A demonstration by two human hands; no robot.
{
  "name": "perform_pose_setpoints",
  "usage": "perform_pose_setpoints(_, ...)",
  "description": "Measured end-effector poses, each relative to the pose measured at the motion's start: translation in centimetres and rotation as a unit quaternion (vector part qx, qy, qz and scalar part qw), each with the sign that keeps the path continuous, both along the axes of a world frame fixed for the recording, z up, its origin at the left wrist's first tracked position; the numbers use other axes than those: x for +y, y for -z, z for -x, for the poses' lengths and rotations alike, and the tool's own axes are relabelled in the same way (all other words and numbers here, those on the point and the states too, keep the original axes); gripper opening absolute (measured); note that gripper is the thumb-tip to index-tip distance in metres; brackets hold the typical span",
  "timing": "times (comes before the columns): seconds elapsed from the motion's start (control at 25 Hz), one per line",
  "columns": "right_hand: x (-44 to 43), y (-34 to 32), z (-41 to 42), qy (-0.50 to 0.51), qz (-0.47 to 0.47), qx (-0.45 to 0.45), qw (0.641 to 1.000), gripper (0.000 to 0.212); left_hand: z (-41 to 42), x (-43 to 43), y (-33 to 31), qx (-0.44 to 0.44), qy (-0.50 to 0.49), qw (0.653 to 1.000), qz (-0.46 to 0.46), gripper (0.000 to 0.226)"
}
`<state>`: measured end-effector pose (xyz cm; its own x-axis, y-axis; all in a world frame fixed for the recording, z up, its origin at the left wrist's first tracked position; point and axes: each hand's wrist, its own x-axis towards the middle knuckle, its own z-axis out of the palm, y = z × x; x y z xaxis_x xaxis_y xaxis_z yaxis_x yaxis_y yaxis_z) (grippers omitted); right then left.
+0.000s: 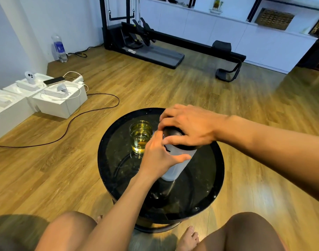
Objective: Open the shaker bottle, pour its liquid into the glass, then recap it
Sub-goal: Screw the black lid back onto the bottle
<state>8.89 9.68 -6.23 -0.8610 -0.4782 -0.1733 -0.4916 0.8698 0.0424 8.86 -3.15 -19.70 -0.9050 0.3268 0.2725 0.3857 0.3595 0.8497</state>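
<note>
Shaker bottle (175,160): frosted body, upright on round black table (214,171), right of centre. Clamped around upper body by left hand (157,156). Black cap (175,136): on bottle mouth, covered and gripped from above by right hand (187,124); seating of thread hidden under palm.

Glass (141,136): just left of bottle, partly filled with yellow liquid, touching or nearly touching left knuckles.

Judged stage: recapping.

Risks: cross-threaded or half-seated cap, through tilted start; knocked glass and spill, through left hand shifting sideways; bottle skidding on glossy tabletop under twisting force.
</note>
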Motion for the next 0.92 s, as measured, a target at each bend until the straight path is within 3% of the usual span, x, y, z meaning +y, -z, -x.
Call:
perform_pose_setpoints(0.16,-1.5,1.6,0.5,0.157,-0.019,0.039,0.987,0.066,-0.2,0.1,-0.3,-0.024,-0.001,1.0,-0.005,0.093)
perform_pose_setpoints(0.28,-1.2,0.5,0.2,0.1,-0.012,0.019,0.995,0.076,-0.3,0.1,-0.4,-0.011,-0.006,1.0,-0.013,0.088)
perform_pose_setpoints(0.36,-0.5,0.2,-0.4,0.044,-0.026,0.024,0.998,0.069,-0.3,0.2,-0.3,-0.004,-0.002,1.0,-0.022,0.09)
perform_pose_setpoints(0.52,-2.0,1.3,0.5,0.188,-0.034,0.053,0.98,0.061,-0.4,0.4,-0.3,-0.01,-0.012,1.0,-0.02,0.087)
perform_pose_setpoints(0.6,-2.1,0.8,0.2,0.169,-0.015,0.027,0.985,0.062,-0.3,0.2,-0.4,-0.009,-0.018,1.0,-0.023,0.093)
perform_pose_setpoints(0.72,-1.5,0.8,-1.0,0.134,-0.033,0.054,0.989,0.052,-0.2,0.3,-0.5,0.003,-0.004,0.999,-0.033,0.083)
perform_pose_setpoints(0.84,-2.6,1.4,0.2,0.272,-0.034,0.035,0.961,0.065,-0.3,0.6,-0.2,0.007,-0.009,0.999,-0.038,0.085)
perform_pose_setpoints(0.92,-2.7,0.7,0.4,0.26,-0.027,-0.013,0.965,0.073,-0.5,0.5,-0.3,0.016,-0.015,0.999,-0.027,0.09)
